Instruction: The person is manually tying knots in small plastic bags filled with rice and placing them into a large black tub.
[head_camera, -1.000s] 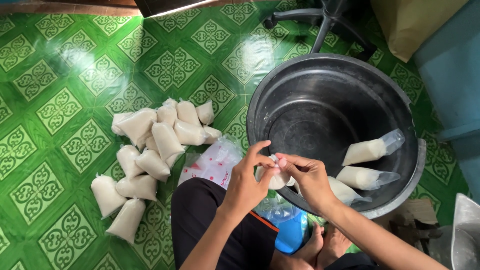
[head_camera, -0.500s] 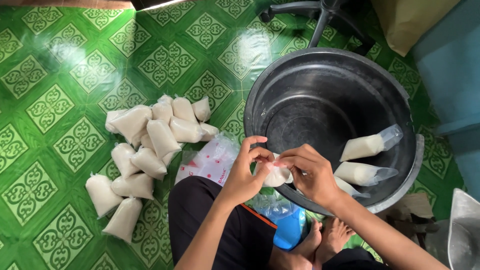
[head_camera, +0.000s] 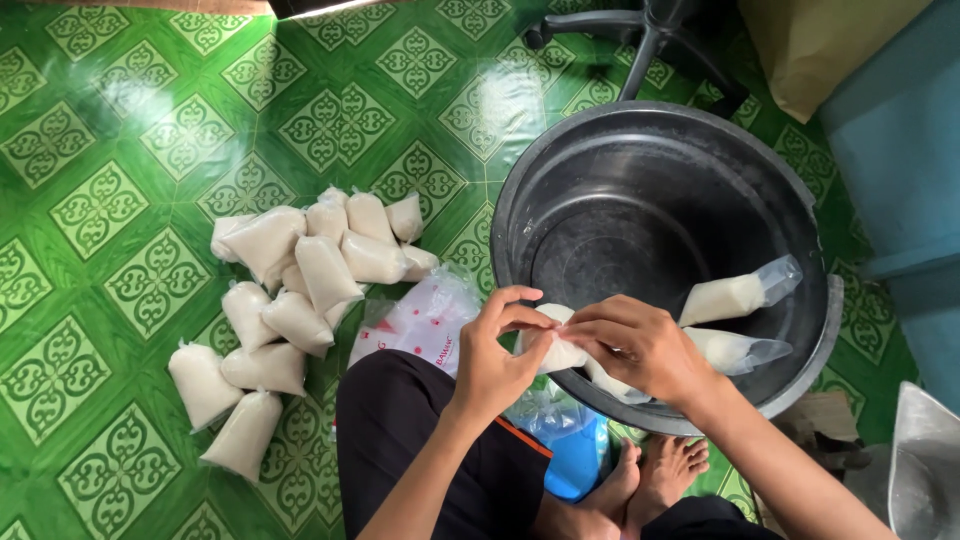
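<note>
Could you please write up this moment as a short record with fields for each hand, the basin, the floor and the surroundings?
left hand: left hand pinches the top of a small white filled bag
right hand: right hand grips the same bag from the other side
basin: dark round basin holds unsealed filled bags, tops open
floor: green patterned floor with a pile of tied white bags
nearby: pack of empty plastic bags by the knee; chair base at top

Both hands (head_camera: 570, 350) cover most of the small white pouch (head_camera: 556, 352) between them, so how its neck is closed cannot be told. Right of them, a grey container (head_camera: 925, 470) is cut by the frame's edge.
</note>
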